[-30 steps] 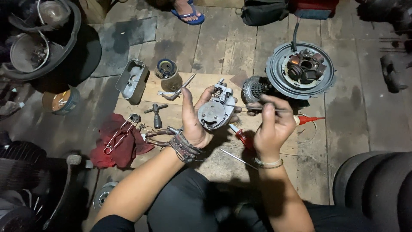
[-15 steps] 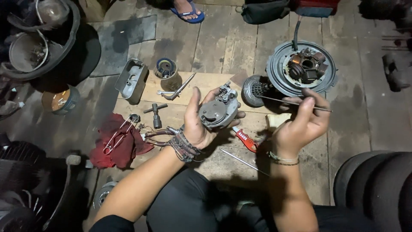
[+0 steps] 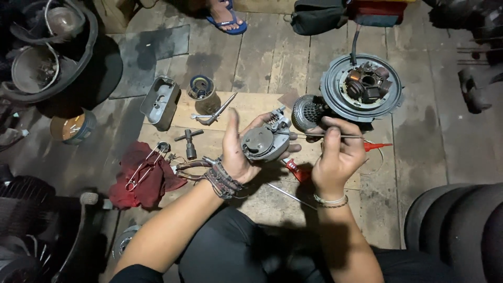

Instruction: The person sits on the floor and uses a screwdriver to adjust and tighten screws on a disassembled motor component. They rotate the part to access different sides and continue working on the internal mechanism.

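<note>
Far left, a stack of round metal housings (image 3: 44,57) on the dark floor; below them a small tin (image 3: 72,127) with bits inside. A red rag (image 3: 144,175) lies on the wooden boards (image 3: 262,57), a pair of pliers (image 3: 140,169) on top of it; just above, a grey metal cover (image 3: 159,101), a small round cup (image 3: 201,93) and a T-shaped wrench (image 3: 188,142) on a sheet of cardboard (image 3: 246,107).

Centre: left hand (image 3: 238,154), palm up, fingers curled under and around a small grey engine part (image 3: 266,140), which rests in the palm above the cardboard; braided bands on that wrist. Right hand (image 3: 338,154) closed in a pinch on a thin metal rod (image 3: 327,136), held level, its tip touching the engine part's right side; a thin bracelet on that wrist.

Under the hands, a red-handled tool (image 3: 297,170), partly hidden. Behind the right hand, a toothed gear (image 3: 308,111) touching a round plate (image 3: 361,86) with copper coils. Upper centre, another person's foot in a blue sandal (image 3: 226,20). Lower right, dark tyres (image 3: 456,225).
</note>
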